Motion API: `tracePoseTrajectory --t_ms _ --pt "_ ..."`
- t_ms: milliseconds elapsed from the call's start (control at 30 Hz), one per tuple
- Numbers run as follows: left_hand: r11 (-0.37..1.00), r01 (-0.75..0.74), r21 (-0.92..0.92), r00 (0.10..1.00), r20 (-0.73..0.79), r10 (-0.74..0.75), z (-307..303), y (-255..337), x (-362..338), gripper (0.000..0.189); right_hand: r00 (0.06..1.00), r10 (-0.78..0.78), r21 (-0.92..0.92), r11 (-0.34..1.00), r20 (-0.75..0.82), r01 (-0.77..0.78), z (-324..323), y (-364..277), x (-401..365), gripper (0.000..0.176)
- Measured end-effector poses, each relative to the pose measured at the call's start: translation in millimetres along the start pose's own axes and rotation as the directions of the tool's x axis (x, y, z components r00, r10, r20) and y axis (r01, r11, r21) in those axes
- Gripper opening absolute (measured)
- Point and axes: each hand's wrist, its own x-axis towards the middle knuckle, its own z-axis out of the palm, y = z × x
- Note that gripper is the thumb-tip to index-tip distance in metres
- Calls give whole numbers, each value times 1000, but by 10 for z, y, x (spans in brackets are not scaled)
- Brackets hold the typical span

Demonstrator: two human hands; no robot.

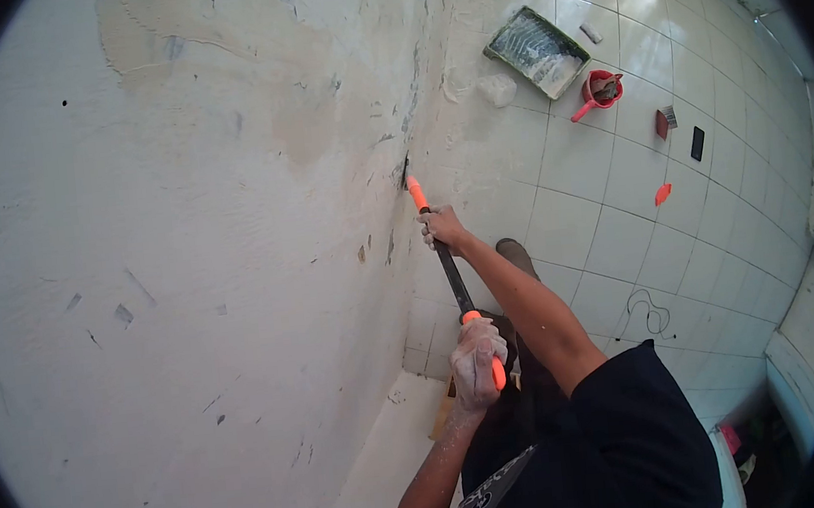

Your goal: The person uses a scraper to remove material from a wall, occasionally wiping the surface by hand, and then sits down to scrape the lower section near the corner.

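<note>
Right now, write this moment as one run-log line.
left hand: orange handle end | right hand: black shaft | tool tip: against wall | floor: paint tray

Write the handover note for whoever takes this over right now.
Left hand: shut on the orange rear grip of the tool, low by the body.
Right hand: shut on the black shaft, further up.
The orange tip is against the wall, at a dark gap near the corner.
On the tiled floor, away from both hands: paint tray, red cup, brush.
Done: the upper wall shows bare patches.
Left: chips and marks lower down.
</note>
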Motion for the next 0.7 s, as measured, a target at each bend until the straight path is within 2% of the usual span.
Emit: tracePoseTrajectory --t_ms 33,67,100,167,233,267,300,367,433,467,500,567,600,633,700 --pt "994 -106 4 994 40 106 -4 41 59 31 1000 26 39 999 -4 -25 41 -112 -98 20" --pt "968 122 -219 992 -11 -127 159 249 -137 38 1000 20 39 999 -6 -20 68 -160 -282 20" --pt "997 -83 2 994 66 83 206 312 -302 41 1000 4 -15 1000 14 -4 154 -255 -686 19" --pt "960 -164 226 978 167 128 251 602 -439 24 999 1 -72 997 33 2 189 -301 -887 18" --pt "939 -215 267 973 137 184 153 397 -300 24 999 -27 -69 997 23 28 140 -239 -736 16" --pt "979 -99 180 994 59 90 127 312 -220 27 1000 -18 -46 999 5 18 112 -215 -545 14" --pt "917 -309 251 951 81 298 61 350 9 29 1000 -24 -51 998 8 24 149 -214 -509 14" --pt "953 -267 145 964 30 265 -14 682 50 31 1000 22 36 999 21 -23 292 -273 -510 15" --pt "961 -255 104 959 154 238 12 1103 -263 31 1000 -13 -120 993 -1 12 519 -402 -1120 9" --pt "943 -302 140 938 220 267 32 1357 -403 32 1000 0 -102 995 4 0 663 -479 -1480 10" --pt "945 -298 138 940 217 264 16 1419 -506 32 1000 20 -85 996 11 -19 762 -492 -1731 11" --pt "938 -317 142 939 187 289 -54 1374 -618 35 999 -31 -102 994 23 33 715 -346 -1466 11" --pt "984 -174 45 975 146 166 -145 1170 -641 36 997 -70 -110 991 30 73 678 -242 -1284 18" --pt "999 -26 30 993 114 22 -230 1012 -600 37 997 -71 -107 991 30 74 651 -207 -1140 18" --pt "953 -252 169 967 68 244 -215 1081 -312 36 1000 3 0 1000 12 -3 606 -219 -915 21"
